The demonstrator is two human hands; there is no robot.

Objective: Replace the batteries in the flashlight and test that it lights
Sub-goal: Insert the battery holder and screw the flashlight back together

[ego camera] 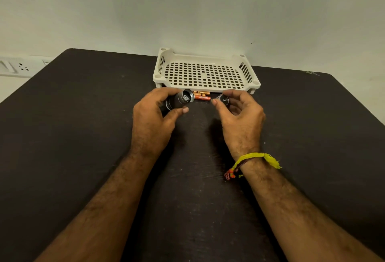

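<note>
We see left hand (153, 115) curled round torch (180, 100), dark ribbed metal cylinder, open end facing right, silvery contacts inside. Right hand (239, 113) pinches cap (224, 100), small round, coiled spring showing, apart from torch. Both held just above counter (83, 126), dark, matte, speckled. Between hands, batteries (201, 95), copper-orange cylinders, lie on counter just before tray (205, 72), white plastic, square-perforated floor, slotted walls. Yellow thread band (256, 160) on right wrist.
</note>
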